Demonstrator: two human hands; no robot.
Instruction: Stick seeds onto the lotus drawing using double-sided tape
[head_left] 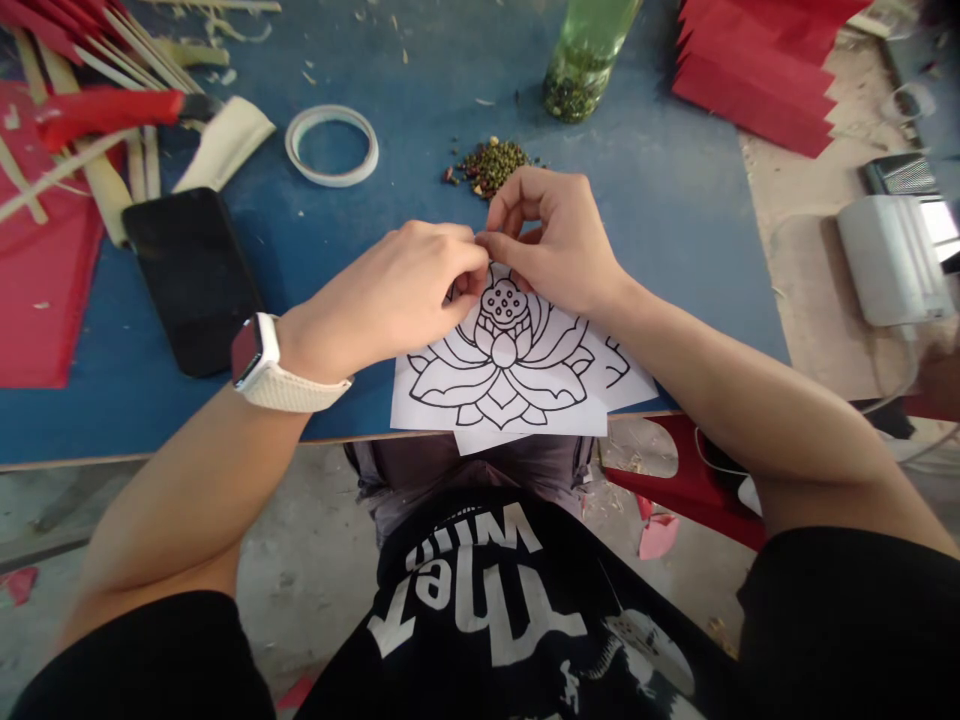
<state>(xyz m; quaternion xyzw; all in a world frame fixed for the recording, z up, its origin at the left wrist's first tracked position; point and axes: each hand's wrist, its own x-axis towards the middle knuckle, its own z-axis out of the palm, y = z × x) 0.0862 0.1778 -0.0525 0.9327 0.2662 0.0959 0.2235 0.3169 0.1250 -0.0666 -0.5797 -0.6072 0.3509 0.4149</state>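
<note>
1. A blue surface, scattered with pale shavings, runs across the view above a grey concrete-like floor.
2. At its near edge lies a lotus line drawing on white paper; other sheets show beneath, one jutting past the edge.
3. The left hand, fingers curled inward, is over the drawing's upper left; whether it grips anything, I cannot tell.
4. The right hand has thumb and fingertips drawn together beside the left; anything between them is hidden.
5. Just beyond the hands sits a heap of green seeds with reddish bits; farther back stands a clear green bottle with similar contents.
6. To the left are a tape roll, a black smartphone, a red-handled tool, wooden strips and red paper.
7. Zigzag-edged red sheets overhang the right edge.
8. Beyond that edge is a white power adapter; below it, something red, partly hidden by the right arm.
</note>
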